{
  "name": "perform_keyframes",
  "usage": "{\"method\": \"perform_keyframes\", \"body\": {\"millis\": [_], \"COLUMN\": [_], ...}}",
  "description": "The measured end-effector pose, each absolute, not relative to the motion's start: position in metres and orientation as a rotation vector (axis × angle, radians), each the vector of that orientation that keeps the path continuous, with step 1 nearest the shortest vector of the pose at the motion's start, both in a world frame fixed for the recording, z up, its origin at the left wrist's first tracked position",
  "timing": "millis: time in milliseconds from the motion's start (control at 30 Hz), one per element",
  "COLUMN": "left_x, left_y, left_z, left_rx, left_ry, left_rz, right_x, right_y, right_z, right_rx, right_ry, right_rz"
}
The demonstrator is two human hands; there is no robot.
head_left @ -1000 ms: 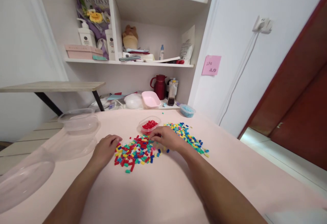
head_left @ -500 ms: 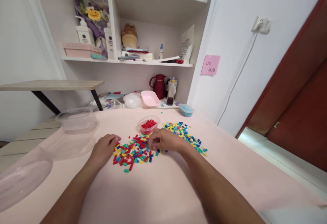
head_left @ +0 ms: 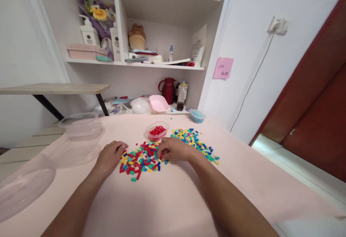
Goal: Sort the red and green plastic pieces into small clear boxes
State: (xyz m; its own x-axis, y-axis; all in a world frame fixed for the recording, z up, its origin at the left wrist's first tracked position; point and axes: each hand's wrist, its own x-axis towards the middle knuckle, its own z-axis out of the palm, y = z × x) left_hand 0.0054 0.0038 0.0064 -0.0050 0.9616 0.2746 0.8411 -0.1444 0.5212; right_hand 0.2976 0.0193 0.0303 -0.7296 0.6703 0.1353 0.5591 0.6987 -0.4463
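Red pieces (head_left: pixel 158 130) lie in clear tub (head_left: pixel 147 132) | right hand (head_left: pixel 174 149) dips at multicoloured pile (head_left: pixel 142 156) | left hand (head_left: pixel 110 153) rests beside it | both grips unclear

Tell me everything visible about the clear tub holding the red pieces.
The clear, plastic-looking tub is low, with rounded corners and a rim. It sits upright on the pale pink table, no lid visible, partly filled with small red pieces. It lies just beyond the mixed heap and the right hand; whether either touches it is unclear.
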Motion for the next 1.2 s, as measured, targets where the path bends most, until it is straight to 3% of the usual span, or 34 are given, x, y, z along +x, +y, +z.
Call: {"method": "perform_keyframes", "body": {"millis": [233,900,1200], "left_x": [0.005,0.008,0.012], "left_y": [0.005,0.000,-0.008], "left_z": [0.006,0.006,0.010], "left_rx": [2.080,2.172,2.252], "left_ry": [1.914,1.940,1.945], "left_rz": [0.841,0.740,0.666], "right_x": [0.297,0.303,0.293], "right_y": [0.019,0.021,0.031], "right_z": [0.033,0.028,0.041], "right_rx": [-1.161,-0.929,-0.888], "right_ry": [-2.584,-2.665,-2.102], "right_rz": [0.488,0.583,0.383]}}
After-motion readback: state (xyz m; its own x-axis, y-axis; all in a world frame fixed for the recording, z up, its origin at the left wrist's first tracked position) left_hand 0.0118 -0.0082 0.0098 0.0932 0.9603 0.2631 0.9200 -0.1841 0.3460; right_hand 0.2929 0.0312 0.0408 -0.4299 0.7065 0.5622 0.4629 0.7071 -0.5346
